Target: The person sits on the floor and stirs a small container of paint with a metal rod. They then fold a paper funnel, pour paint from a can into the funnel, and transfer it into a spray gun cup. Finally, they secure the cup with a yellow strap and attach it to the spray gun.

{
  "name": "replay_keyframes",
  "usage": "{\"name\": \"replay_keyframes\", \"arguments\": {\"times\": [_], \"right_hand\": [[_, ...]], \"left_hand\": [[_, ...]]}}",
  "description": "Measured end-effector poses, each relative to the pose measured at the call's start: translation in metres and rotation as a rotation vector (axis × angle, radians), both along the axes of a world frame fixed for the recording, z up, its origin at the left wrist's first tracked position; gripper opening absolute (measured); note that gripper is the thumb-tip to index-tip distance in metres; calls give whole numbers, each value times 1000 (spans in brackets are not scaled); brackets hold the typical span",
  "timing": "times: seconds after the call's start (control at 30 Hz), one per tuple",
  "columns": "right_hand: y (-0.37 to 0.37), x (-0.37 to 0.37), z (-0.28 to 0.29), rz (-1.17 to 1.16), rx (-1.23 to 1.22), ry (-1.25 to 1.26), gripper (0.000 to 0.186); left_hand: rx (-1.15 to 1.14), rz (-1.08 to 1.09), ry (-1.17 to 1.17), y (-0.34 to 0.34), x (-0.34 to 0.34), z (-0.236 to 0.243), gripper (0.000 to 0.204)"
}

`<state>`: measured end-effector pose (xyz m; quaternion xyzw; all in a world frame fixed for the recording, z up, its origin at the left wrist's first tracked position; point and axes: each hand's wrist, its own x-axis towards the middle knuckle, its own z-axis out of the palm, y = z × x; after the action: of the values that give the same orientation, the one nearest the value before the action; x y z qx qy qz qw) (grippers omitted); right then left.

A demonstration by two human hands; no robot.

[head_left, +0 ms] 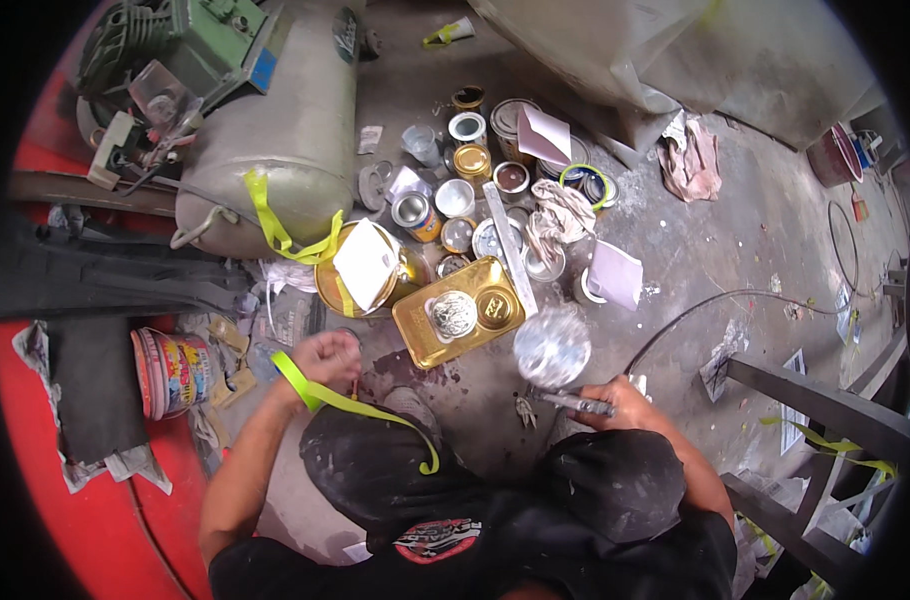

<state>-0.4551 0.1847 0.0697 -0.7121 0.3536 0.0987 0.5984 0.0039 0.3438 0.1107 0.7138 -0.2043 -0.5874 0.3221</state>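
My right hand (pixel 620 403) grips a spray gun (pixel 580 404) by its metal body, above my right knee. The gun's round, see-through cup (pixel 552 347) is smeared by motion, with pale contents. My left hand (pixel 330 358) is curled closed above my left knee; whatever it may hold is hidden. Around the left wrist sits a roll of yellow-green tape (pixel 293 380), its loose end trailing over my thigh. Between and beyond the hands lies a gold rectangular can (pixel 420 335) with a crumpled silvery round piece (pixel 454 314) on top. A flat grey stick (pixel 511 250) leans beside it.
Several paint cans and cups, among them a gold-lidded can (pixel 472 160), crowd the floor ahead. A compressor tank (pixel 275 150) stands at left, a colourful bucket (pixel 170 372) nearer. A dark hose (pixel 715 298) curves along the right, near a grey metal frame (pixel 825 400). Rags (pixel 690 165) lie farther back.
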Motion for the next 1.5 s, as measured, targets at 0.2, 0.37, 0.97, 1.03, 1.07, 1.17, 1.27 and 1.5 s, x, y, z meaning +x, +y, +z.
{"name": "replay_keyframes", "arguments": {"times": [0.2, 0.37, 0.97, 1.03, 1.07, 1.17, 1.27, 1.5], "right_hand": [[57, -38, -86, 13, -208, -97, 32], [74, -50, -64, -69, -257, -12, 43], [25, -151, 5, -319, 199, -425, 48], [-20, -187, -22, -344, 292, -646, 53], [-49, -180, -38, -453, 211, -556, 52], [-131, -112, -73, -652, -310, -315, 42], [-165, -21, -89, -966, -115, -526, 33], [-141, 42, -61, -922, 102, -706, 30]], "left_hand": [[-108, -723, 29, -89, -72, 71, 22], [7, -1223, -82, -109, -149, 44, 34], [-722, -657, -130, -196, -353, -32, 91], [-723, -659, -120, -184, -355, -23, 92], [-713, -662, -114, -182, -358, -18, 92], [-807, -715, -99, -187, -376, 0, 94], [-858, -747, -212, -186, -379, 16, 95], [-748, -827, -326, -183, -364, 21, 102]]}}
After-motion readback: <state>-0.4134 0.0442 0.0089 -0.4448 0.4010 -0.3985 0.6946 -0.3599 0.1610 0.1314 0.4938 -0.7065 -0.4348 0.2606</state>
